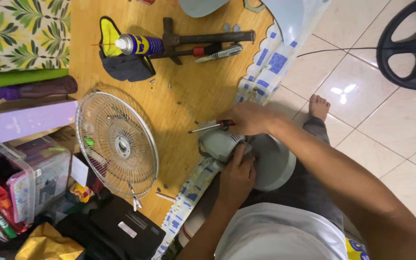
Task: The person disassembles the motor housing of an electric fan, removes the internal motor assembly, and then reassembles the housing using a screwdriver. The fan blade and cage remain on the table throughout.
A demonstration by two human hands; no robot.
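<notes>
My right hand [249, 119] grips a screwdriver [208, 127] with a dark red handle, its metal shaft pointing left over the wooden table [193, 86]. My left hand [237, 175] clasps a grey fan motor housing [220, 143] at the table's edge, resting over my lap. A round grey fan base [275, 163] lies under the housing. A wire fan guard [116, 144] lies flat on the table to the left of both hands.
A blue-and-yellow spray can [140, 45], a hammer-like tool [203, 38], a pen-shaped tool [220, 53] and loose screws [160, 84] lie at the table's far side. Plastic boxes [34, 178] and a black case [126, 226] crowd the left. A black fan guard [410, 43] sits on the tiled floor.
</notes>
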